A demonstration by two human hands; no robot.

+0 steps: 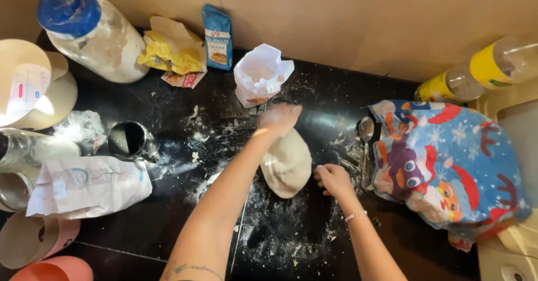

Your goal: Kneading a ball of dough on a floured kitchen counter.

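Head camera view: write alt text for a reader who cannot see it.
A person's left hand presses the top of a pale lump of dough on a flour-dusted black counter, while the right hand rests on the counter beside it. An open white flour bag stands behind; a spoon lies to the right.

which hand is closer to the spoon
Right. The right hand rests on the counter just left of the spoon, beside the dough. The left hand is farther away, at the dough's top end.
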